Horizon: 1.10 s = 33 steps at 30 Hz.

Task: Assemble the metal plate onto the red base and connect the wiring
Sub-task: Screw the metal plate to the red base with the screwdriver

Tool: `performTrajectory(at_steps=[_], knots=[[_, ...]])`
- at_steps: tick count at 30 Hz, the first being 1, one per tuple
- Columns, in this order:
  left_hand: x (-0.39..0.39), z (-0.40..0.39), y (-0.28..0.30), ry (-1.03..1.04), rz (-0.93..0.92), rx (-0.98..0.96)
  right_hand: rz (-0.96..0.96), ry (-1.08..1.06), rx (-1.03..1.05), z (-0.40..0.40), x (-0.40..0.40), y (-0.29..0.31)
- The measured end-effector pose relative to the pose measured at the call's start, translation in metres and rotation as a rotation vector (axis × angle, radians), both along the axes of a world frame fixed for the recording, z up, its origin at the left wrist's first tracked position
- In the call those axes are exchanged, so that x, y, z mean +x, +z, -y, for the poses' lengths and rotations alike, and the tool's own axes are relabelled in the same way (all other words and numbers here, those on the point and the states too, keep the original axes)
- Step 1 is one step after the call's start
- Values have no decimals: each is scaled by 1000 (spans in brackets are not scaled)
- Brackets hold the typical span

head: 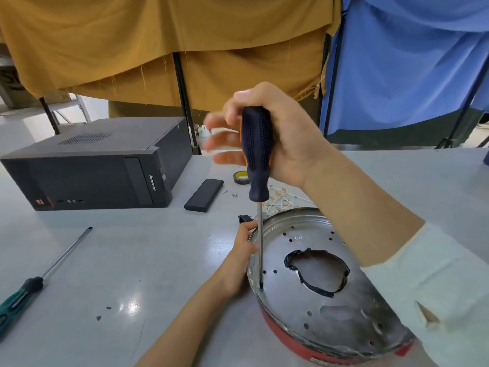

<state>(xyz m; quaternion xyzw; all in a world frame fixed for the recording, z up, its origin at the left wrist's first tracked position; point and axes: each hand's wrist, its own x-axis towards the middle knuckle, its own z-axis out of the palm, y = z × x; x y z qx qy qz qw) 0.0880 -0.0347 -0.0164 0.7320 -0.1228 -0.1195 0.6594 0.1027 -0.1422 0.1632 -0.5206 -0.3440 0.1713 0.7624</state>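
The metal plate [317, 282] lies in the lower right of the frame, seated on the red base [288, 337], whose rim shows only along the plate's near edge. A ragged hole edged with black tape [317, 271] opens near the plate's middle, and small round holes dot its face.

The right hand [275, 136] is in the centre of the frame, holding the dark blue handle of a screwdriver [258, 154] against the palm — its fingers are blurred and partly spread, so how tightly they close I cannot tell. The shaft runs straight down, its tip touching the plate just inside the left rim. The left hand [242, 252] grips that left rim, thumb over the edge, just beside the shaft.

On the grey worktop [127, 260], a green-handled screwdriver [39, 282] lies at the lower left. A black computer case [98, 165] sits at mid-left — beside it a flat black block [203, 191], a roll of tape [241, 177] and a tangle of pale wires [281, 198] just above the plate.
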Motion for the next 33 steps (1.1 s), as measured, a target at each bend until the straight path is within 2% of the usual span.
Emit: performTrajectory(at_steps=[2,5,9,12,17,19,21,23,26,28,30,33], knots=[[-1,1,0,8,-13,-25,-92,171,70,3,3,1],[-3,2,1,1,-31,-61,-111,293,30,-2,5,3],[-5,6,1,47,-57,-107,-142,227,7,-8,3,4],[-6,10,3,116,-85,-135,-76,12,-21,-10,-3,3],[1,12,2,210,-85,-24,-24,-483,26,-13,-15,0],[2,14,0,233,-85,-3,89,-717,62,-15,-19,-8],[3,13,0,235,-107,-13,252,-975,-8,-17,-22,-14],[4,13,-1,223,-139,-21,288,-1039,-32,-20,-24,-16],[0,13,1,199,-151,-44,136,-770,36,-18,-21,-8],[-2,12,2,181,-142,-81,100,-540,-55,-8,-14,-3],[-2,10,1,151,-113,-93,118,-205,-127,6,-6,0],[-2,7,0,98,-88,-72,113,244,-54,13,-2,2]])
